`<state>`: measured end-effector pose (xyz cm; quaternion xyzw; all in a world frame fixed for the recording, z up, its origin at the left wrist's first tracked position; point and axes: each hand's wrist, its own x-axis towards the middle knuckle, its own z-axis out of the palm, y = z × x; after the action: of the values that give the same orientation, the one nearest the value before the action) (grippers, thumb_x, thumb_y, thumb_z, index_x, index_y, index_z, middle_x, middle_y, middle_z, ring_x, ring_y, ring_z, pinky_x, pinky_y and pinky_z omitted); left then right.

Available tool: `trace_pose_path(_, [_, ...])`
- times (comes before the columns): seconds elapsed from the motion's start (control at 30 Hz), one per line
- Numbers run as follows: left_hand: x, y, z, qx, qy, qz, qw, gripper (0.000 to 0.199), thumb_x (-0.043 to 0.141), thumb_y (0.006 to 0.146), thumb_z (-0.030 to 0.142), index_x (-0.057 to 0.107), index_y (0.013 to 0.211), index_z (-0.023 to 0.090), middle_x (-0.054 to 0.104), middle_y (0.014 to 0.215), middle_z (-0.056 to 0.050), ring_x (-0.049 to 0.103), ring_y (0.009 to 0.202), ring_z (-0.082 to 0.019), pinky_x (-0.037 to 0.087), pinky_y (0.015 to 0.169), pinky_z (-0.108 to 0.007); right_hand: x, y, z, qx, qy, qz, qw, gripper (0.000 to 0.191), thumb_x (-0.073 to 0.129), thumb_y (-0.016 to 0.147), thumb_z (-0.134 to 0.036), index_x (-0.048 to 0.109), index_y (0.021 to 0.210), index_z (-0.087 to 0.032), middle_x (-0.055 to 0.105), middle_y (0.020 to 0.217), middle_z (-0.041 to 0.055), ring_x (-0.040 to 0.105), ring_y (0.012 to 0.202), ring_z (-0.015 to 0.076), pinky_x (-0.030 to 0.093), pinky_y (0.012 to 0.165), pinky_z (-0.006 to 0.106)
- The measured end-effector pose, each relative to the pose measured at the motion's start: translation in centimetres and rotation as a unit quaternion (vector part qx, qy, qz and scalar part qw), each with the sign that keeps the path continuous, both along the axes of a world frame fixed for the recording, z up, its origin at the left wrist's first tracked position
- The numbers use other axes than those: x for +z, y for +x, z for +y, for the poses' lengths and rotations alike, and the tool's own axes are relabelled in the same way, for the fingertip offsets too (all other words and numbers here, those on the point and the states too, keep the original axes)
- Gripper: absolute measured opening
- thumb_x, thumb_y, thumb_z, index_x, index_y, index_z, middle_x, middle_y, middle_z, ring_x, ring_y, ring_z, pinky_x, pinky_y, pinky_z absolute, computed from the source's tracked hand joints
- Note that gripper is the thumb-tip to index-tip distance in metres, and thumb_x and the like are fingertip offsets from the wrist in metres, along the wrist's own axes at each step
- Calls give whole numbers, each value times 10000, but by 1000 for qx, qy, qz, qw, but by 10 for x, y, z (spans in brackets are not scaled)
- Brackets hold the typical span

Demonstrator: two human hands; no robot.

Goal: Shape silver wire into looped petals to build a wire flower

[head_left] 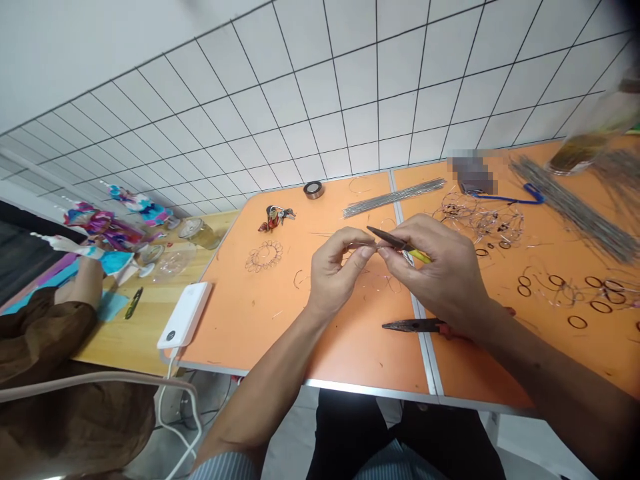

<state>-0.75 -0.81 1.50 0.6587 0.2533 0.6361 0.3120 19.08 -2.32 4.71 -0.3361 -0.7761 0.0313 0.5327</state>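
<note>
Thin wire [359,244] runs between the fingertips of both hands, over the orange table. My left hand [336,270] is closed, with thumb and forefinger pinching the wire. My right hand [443,270] is wrapped around dark-jawed pliers [389,237] with a yellow handle; their tip points left, above the wire. The right thumb and a finger also meet near the wire, but the exact contact is too small to tell. Below the right hand lie needle-nose pliers [413,325], their reddish handles partly hidden by the wrist. A flower-shaped wire ring [264,257] rests left of my left hand.
A tape roll [314,191], a small figure [275,217] and straight wires [395,198] lie behind. Tangled wire [483,220] and several dark rings [577,322] are right. A white power bank [185,315] sits left. Beyond it, a person's arm [83,283] is beside colourful figures.
</note>
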Motion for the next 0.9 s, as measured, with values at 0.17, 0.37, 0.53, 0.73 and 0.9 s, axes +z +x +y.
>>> trace_pose_path(0.17, [-4, 1, -1, -27, -155, -9, 988, 313, 942, 978, 504, 866, 978, 200, 860, 913, -55, 815, 838, -168, 653, 798, -275, -3, 1, 0, -5, 20, -5, 1000, 180, 726, 1052, -104, 746, 1037, -282, 780, 892, 6, 740, 811, 206, 567, 700, 355])
trace_pose_path(0.37, [-5, -2, 4, -27, -127, -30, 991, 318, 974, 938, 510, 862, 912, 213, 771, 810, -21, 693, 745, -136, 556, 701, -259, 3, 2, -6, 27, -2, 5, 1000, 211, 751, 1029, -75, 723, 1068, -281, 822, 989, 13, 781, 888, 209, 604, 761, 359])
trace_pose_path(0.53, [-12, -6, 7, -60, -84, -31, 994, 108, 895, 1031, 360, 881, 1009, 254, 768, 896, -19, 713, 824, -138, 578, 782, -272, 8, 6, -10, 37, -13, 34, 999, 195, 782, 1029, -104, 738, 1091, -283, 810, 1001, 25, 777, 905, 222, 618, 789, 377])
trace_pose_path(0.73, [-10, -9, 10, -36, -63, -13, 997, 175, 909, 1013, 402, 864, 961, 242, 757, 859, -24, 698, 798, -141, 565, 758, -269, 12, 16, -11, 42, -26, 47, 998, 108, 782, 1060, -187, 761, 1080, -291, 807, 986, 24, 766, 890, 235, 602, 794, 398])
trace_pose_path(0.9, [-6, -9, 9, -31, -65, -12, 997, 181, 928, 995, 401, 866, 940, 240, 748, 831, -19, 683, 771, -128, 550, 724, -245, 20, 37, -11, -1, -1, -63, 998, 95, 735, 1153, -366, 780, 1124, -287, 823, 1005, 48, 762, 914, 273, 552, 811, 442])
